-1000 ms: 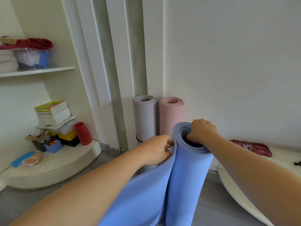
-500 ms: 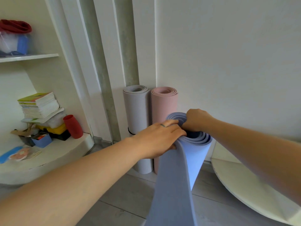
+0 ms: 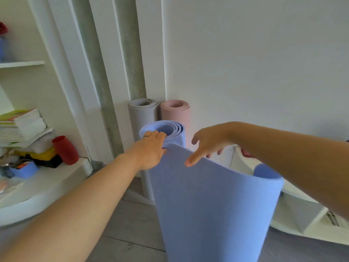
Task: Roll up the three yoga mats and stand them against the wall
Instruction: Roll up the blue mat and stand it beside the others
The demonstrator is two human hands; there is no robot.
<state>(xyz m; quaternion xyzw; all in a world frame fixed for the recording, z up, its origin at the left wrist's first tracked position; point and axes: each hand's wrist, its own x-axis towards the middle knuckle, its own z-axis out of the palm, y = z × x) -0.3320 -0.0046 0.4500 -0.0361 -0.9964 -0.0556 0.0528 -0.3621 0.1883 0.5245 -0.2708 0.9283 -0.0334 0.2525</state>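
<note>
The right hand (image 3: 209, 142) has let go of the blue yoga mat (image 3: 207, 205) and spread its fingers, the left hand (image 3: 151, 150) has curled over the roll's rim, and the mat's outer layer has sprung loose toward the camera.

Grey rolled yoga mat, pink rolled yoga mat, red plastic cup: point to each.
Grey rolled yoga mat (image 3: 141, 115): head view, upper side.
Pink rolled yoga mat (image 3: 175, 115): head view, upper side.
Red plastic cup (image 3: 65, 150): head view, side wall.
</note>
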